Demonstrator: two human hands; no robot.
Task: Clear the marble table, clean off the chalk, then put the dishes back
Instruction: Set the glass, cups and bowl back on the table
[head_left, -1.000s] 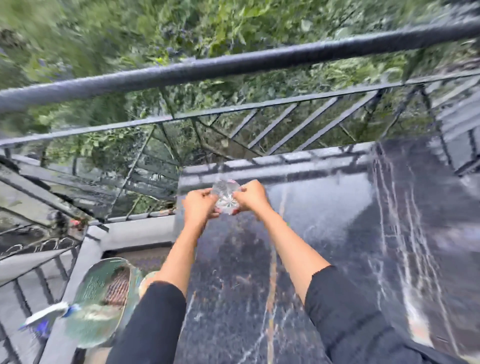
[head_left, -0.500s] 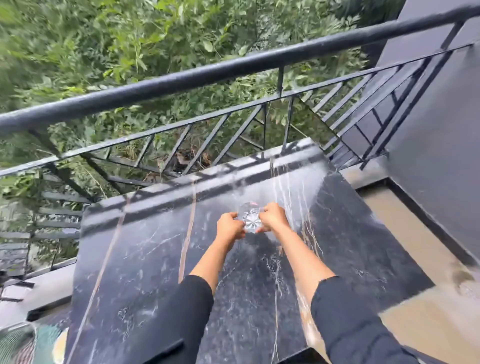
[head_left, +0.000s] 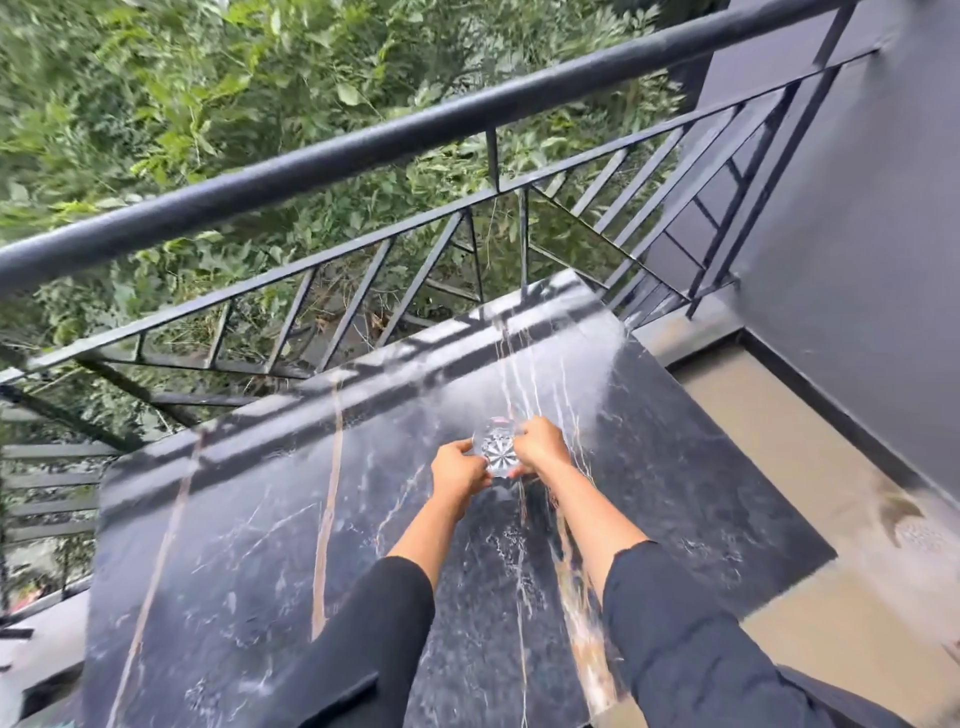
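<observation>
A small clear cut-glass dish (head_left: 497, 451) with a star pattern is held between both hands just above the black marble table (head_left: 249, 545). My left hand (head_left: 460, 470) grips its left side and my right hand (head_left: 540, 447) grips its right side. The table top is dark with white and tan veins and a pale hazy patch toward its far right corner. Whether the dish touches the marble is unclear.
A black metal railing (head_left: 363, 150) runs along the table's far edge, with green foliage beyond. A dark grey wall (head_left: 857, 260) stands at the right. Tan floor (head_left: 831, 509) lies right of the table.
The view has swung right, away from the green plates at the lower left. Both hands have carried the glass dish to the right part of the table and lowered it a little.
</observation>
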